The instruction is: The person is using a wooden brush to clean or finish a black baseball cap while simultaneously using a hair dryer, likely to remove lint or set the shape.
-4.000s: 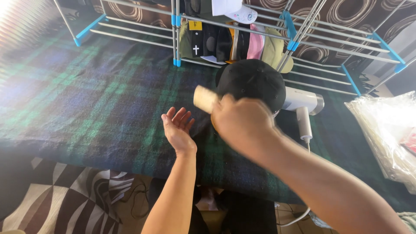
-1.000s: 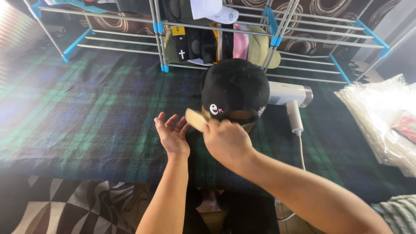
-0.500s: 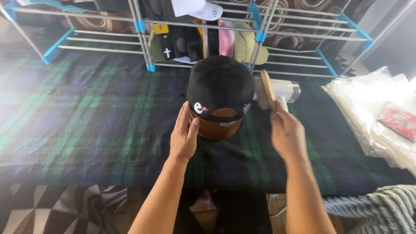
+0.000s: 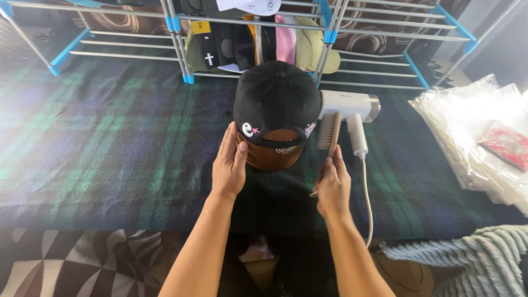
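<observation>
Here, a black cap (image 4: 276,99) sits on a brown form on the plaid tabletop (image 4: 110,143); the left hand (image 4: 230,165) steadies it, grip spread flat, while the right hand (image 4: 332,184) pinches a brush (image 4: 329,132) beside it, brushing seemingly unfinished.

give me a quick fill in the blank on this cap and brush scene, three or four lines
1. The right hand holds a small ____ with its bristles facing the cap.
2. The left hand rests flat against the side of a ____ cap.
3. The white handheld steamer lies on a ____-patterned cloth.
4. Behind the cap, more caps sit in a metal rack with ____ corner joints.

Missing words: brush; black; plaid; blue
</observation>
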